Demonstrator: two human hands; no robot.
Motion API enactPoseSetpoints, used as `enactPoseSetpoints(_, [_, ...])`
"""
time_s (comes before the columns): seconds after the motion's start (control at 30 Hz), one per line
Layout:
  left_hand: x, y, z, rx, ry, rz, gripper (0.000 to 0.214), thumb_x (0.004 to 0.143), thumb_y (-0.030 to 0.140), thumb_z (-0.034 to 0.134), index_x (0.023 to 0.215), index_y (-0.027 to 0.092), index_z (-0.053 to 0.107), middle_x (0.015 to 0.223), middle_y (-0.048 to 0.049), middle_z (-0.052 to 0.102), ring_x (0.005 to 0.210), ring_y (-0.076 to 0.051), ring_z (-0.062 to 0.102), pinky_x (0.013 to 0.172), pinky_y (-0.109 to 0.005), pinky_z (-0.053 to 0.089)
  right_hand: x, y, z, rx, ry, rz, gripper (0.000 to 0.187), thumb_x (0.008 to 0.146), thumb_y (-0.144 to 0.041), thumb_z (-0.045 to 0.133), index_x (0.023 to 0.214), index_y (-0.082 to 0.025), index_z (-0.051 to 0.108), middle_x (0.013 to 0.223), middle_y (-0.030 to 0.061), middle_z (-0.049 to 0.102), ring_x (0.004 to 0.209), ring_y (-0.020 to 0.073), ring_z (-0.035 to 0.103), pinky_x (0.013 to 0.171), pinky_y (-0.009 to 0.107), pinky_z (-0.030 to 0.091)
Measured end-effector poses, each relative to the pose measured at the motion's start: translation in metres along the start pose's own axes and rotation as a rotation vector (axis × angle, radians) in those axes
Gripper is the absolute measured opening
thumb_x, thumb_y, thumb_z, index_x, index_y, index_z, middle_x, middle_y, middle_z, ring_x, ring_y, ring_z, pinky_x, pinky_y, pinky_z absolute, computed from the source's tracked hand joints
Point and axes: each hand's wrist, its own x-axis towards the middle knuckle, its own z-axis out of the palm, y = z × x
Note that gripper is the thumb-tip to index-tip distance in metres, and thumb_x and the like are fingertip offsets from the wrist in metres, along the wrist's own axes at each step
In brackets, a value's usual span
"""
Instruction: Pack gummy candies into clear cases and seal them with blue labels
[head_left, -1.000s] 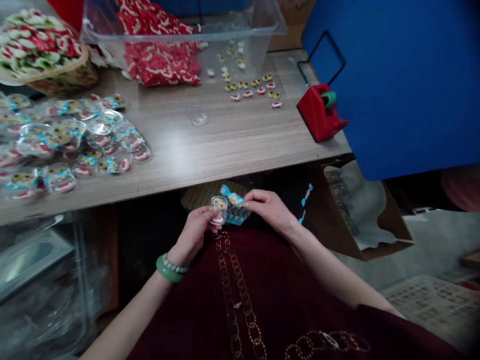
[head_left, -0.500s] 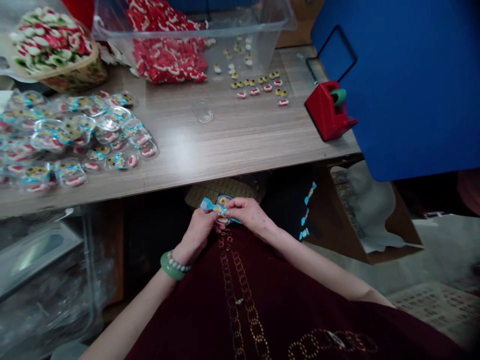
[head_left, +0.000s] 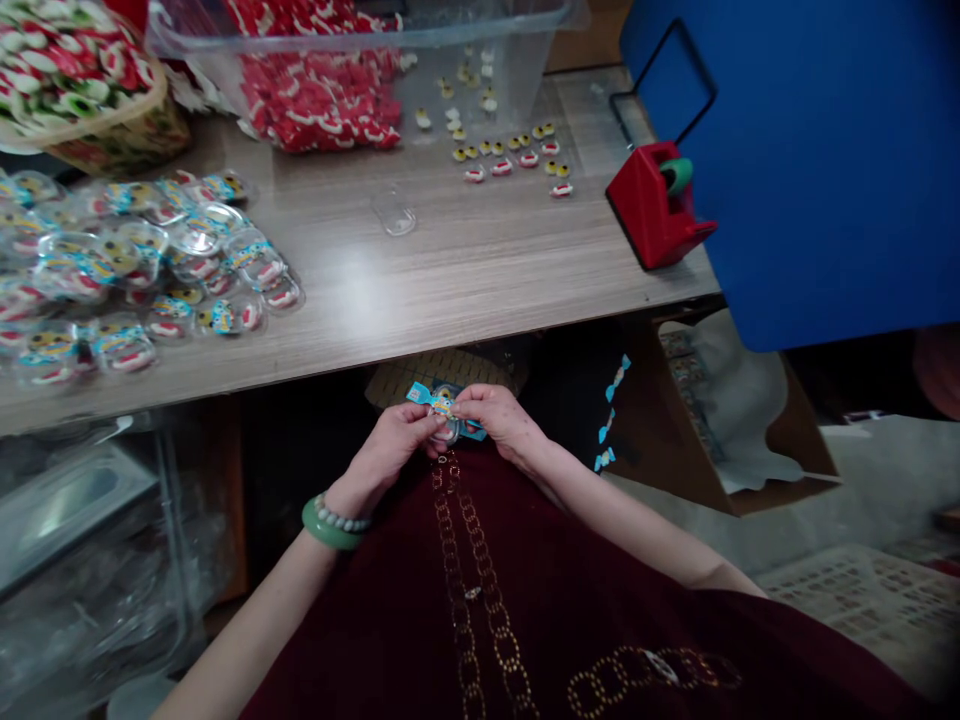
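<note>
Just below the table edge, in front of my lap, a small clear plastic pack (head_left: 447, 432) with yellow and red-white pieces in it sits between both hands. A blue printed label (head_left: 419, 393) lies across it, one end sticking out to the upper left and the other to the right. My left hand (head_left: 396, 440) is closed on the left side of the pack, thumb pressed near the label. From the right, my right hand (head_left: 501, 420) pinches the label against the pack, partly covering it. The exact finger contacts underneath are hidden.
Many finished-looking labelled packs (head_left: 120, 265) pile up on the table's left. A clear bin (head_left: 480, 38) of red candies stands behind, beside a tub (head_left: 161, 125). One transparent shell (head_left: 394, 212), loose candies (head_left: 517, 160) and a red tape dispenser (head_left: 652, 210) lie on the table.
The label's left end has shifted slightly right and up, and my left hand has turned a little. My view has shifted slightly, so the table's contents appear higher and further left.
</note>
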Motion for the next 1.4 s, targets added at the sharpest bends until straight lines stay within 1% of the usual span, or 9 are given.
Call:
enactPoseSetpoints(0.17, [0.002, -0.002, -0.005, -0.037, -0.045, -0.006, 0.024, 0.065, 0.032, 0.085, 0.071, 0.011, 0.075, 0.069, -0.0125, 0.073, 0.053, -0.016, 0.063, 0.052, -0.026, 0.05, 0.0, -0.003, -0.003, 0.01, -0.057, -0.009, 0.016, 0.058, -0.031, 0.071, 0.06, -0.019, 0.062, 0.049, -0.0051, 0.051, 0.05, 0.0092, 0.041, 0.052, 0.025, 0.03])
enactPoseSetpoints(0.47, [0.004, -0.01, -0.004, -0.067, -0.003, 0.011, 0.027, 0.067, 0.036, 0.083, 0.067, 0.01, 0.074, 0.065, -0.0131, 0.071, 0.051, -0.016, 0.062, 0.05, -0.027, 0.051, 0.003, 0.005, 0.003, -0.251, 0.061, -0.121, 0.011, 0.066, -0.026, 0.066, 0.059, -0.02, 0.06, 0.059, -0.0032, 0.055, 0.059, 0.0117, 0.044, 0.058, 0.026, 0.033])
enactPoseSetpoints(0.83, [0.006, -0.015, 0.009, -0.07, 0.225, 0.05, 0.021, 0.069, 0.031, 0.076, 0.063, 0.013, 0.067, 0.054, -0.0064, 0.066, 0.044, -0.015, 0.058, 0.045, -0.025, 0.047, -0.009, -0.005, 0.014, -0.694, 0.162, -0.172, 0.017, 0.079, -0.028, 0.063, 0.063, -0.023, 0.06, 0.072, -0.0001, 0.064, 0.069, 0.0167, 0.053, 0.066, 0.031, 0.033])
enactPoseSetpoints(0.93, [0.008, -0.013, 0.008, -0.083, 0.304, 0.035, 0.019, 0.069, 0.028, 0.075, 0.063, 0.013, 0.065, 0.053, -0.0055, 0.065, 0.042, -0.015, 0.056, 0.044, -0.025, 0.046, -0.01, -0.003, 0.009, -0.599, 0.165, -0.171, 0.005, 0.08, -0.028, 0.066, 0.082, -0.027, 0.07, 0.081, 0.0005, 0.069, 0.078, 0.0199, 0.058, 0.073, 0.034, 0.039])
enactPoseSetpoints(1.03, [0.009, -0.01, 0.006, -0.085, 0.362, 0.008, 0.018, 0.069, 0.027, 0.074, 0.062, 0.012, 0.065, 0.053, -0.0056, 0.065, 0.042, -0.015, 0.056, 0.043, -0.024, 0.045, -0.004, 0.003, -0.002, -0.489, 0.259, -0.179, 0.039, 0.079, -0.027, 0.067, 0.118, -0.03, 0.065, 0.086, 0.0003, 0.071, 0.079, 0.0196, 0.06, 0.079, 0.036, 0.043])
enactPoseSetpoints(1.1, [0.009, -0.008, 0.005, -0.087, 0.374, 0.001, 0.019, 0.07, 0.026, 0.072, 0.061, 0.011, 0.065, 0.053, -0.0057, 0.064, 0.043, -0.015, 0.057, 0.043, -0.024, 0.046, 0.001, 0.007, -0.009, -0.423, 0.327, -0.196, 0.049, 0.077, -0.028, 0.068, 0.126, -0.027, 0.06, 0.095, 0.0013, 0.07, 0.075, 0.0169, 0.059, 0.078, 0.035, 0.045])
enactPoseSetpoints(1.17, [0.008, -0.006, 0.005, -0.1, 0.377, -0.006, 0.019, 0.071, 0.026, 0.071, 0.06, 0.011, 0.065, 0.053, -0.0057, 0.064, 0.043, -0.015, 0.057, 0.042, -0.024, 0.046, 0.004, 0.01, -0.012, -0.287, 0.284, -0.184, 0.044, 0.074, -0.029, 0.069, 0.117, -0.024, 0.063, 0.096, 0.0012, 0.069, 0.072, 0.0142, 0.057, 0.074, 0.032, 0.046])
enactPoseSetpoints(1.3, [0.008, -0.003, 0.007, -0.134, 0.352, -0.015, 0.018, 0.071, 0.024, 0.071, 0.061, 0.011, 0.066, 0.054, -0.0056, 0.065, 0.042, -0.014, 0.057, 0.042, -0.023, 0.047, 0.001, 0.013, -0.006, 0.036, 0.034, -0.053, 0.021, 0.068, -0.033, 0.072, 0.082, -0.018, 0.067, 0.067, -0.0037, 0.061, 0.063, 0.0104, 0.052, 0.064, 0.026, 0.042])
enactPoseSetpoints(1.4, [0.007, -0.002, 0.008, -0.173, 0.303, -0.021, 0.019, 0.072, 0.024, 0.073, 0.061, 0.01, 0.066, 0.054, -0.0062, 0.065, 0.042, -0.013, 0.056, 0.042, -0.023, 0.047, -0.002, 0.014, -0.003, 0.129, 0.011, -0.021, 0.018, 0.062, -0.03, 0.075, 0.068, -0.017, 0.065, 0.059, -0.0054, 0.058, 0.056, 0.0077, 0.047, 0.059, 0.024, 0.037])
